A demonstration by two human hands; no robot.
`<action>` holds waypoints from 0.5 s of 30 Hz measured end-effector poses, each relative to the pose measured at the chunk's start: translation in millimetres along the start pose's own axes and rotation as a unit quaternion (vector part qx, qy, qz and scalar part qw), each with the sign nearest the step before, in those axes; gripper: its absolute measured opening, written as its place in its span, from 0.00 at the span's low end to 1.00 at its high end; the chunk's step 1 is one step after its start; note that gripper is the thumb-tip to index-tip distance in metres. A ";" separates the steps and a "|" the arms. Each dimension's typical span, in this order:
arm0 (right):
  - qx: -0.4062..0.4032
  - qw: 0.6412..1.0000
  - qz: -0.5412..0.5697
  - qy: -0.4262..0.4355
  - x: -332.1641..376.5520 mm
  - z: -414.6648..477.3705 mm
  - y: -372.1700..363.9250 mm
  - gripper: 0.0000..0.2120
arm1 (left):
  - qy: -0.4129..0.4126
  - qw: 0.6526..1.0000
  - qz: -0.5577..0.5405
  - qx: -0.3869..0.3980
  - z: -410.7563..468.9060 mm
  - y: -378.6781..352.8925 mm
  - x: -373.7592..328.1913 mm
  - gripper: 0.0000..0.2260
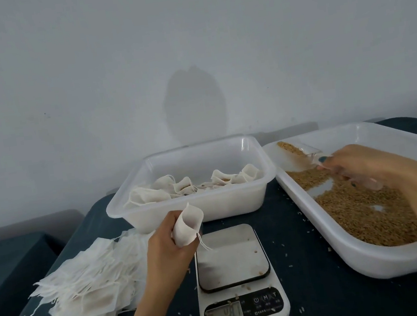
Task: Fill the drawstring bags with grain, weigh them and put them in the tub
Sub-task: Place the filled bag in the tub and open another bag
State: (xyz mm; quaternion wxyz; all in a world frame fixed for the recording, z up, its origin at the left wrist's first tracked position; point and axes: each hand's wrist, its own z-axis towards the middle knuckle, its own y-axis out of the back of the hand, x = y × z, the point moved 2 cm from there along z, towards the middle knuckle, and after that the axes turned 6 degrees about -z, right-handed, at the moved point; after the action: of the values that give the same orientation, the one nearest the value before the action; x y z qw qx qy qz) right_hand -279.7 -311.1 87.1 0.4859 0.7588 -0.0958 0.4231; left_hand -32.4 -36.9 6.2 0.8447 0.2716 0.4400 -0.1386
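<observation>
1. Now holding the left hand point(170, 246) up above the scale point(243, 311), forearm rising from the lower edge, fingers and thumb curled round an empty drawstring bag point(187, 226), its mouth open and tilted up to the right.
2. Reaching the right hand point(358, 163) across the long white tray point(378, 265), wrist bent, fingers closed on the handle of a clear plastic scoop point(298, 156), loaded with grain and lifted over the tray's far left corner.
3. Thin, off-white, gauzy fabric on the held bag; cords dangling toward the scale's square metal plate.
4. Brown, husky grain point(365, 211) spread loose and thin in the tray, bare white patches showing through.
5. Behind the scale, a deep translucent white tub point(195, 207) with rounded corners, holding plump filled bags point(153, 195).
6. Left of the scale, a flat, fanned heap of empty bags point(80, 283) on the dark table point(330, 306); stray kernels scattered over scale and table.
</observation>
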 end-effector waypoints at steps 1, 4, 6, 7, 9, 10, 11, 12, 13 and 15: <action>-0.009 1.000 -0.011 0.024 1.3 0.9 -0.6 0.13 | 0.005 1.000 -0.012 0.005 0.0 0.0 -0.2 0.11; -0.035 0.993 -0.031 0.106 7.0 -1.7 -3.4 0.08 | 0.011 0.999 -0.036 0.026 1.1 0.4 -1.9 0.13; -0.044 0.983 -0.054 0.168 12.7 -7.1 -7.8 0.06 | 0.013 0.999 -0.034 0.037 2.0 0.4 -2.3 0.15; -0.034 0.978 -0.057 0.197 16.5 -10.4 -11.4 0.07 | 0.014 0.999 -0.031 0.041 2.3 0.1 -1.8 0.16; 0.002 0.967 -0.061 0.249 24.8 -17.6 -21.4 0.09 | 0.019 0.998 -0.026 0.050 2.2 -0.7 0.2 0.16; 0.015 0.960 -0.070 0.272 28.4 -20.8 -26.5 0.10 | 0.021 0.998 -0.025 0.054 2.0 -0.9 1.5 0.16; 0.020 0.952 -0.086 0.293 31.9 -23.6 -31.1 0.11 | 0.023 0.998 -0.023 0.056 1.7 -0.7 2.7 0.17; 0.019 0.944 -0.108 0.311 35.1 -26.1 -34.8 0.12 | 0.024 0.998 -0.020 0.057 1.6 -0.4 3.6 0.17; 0.016 0.935 -0.132 0.327 37.7 -28.1 -38.1 0.13 | 0.025 0.998 -0.018 0.058 1.2 0.0 4.4 0.16; 0.018 0.921 -0.168 0.352 40.7 -30.4 -43.9 0.14 | 0.028 0.998 -0.020 0.059 1.0 0.1 4.3 0.15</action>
State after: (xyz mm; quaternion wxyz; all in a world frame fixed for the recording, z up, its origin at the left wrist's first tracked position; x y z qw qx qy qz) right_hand -246.5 -253.0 93.4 0.5387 0.5746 0.2181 0.5763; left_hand -29.3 -37.4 3.2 0.8117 0.3158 0.4595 -0.1740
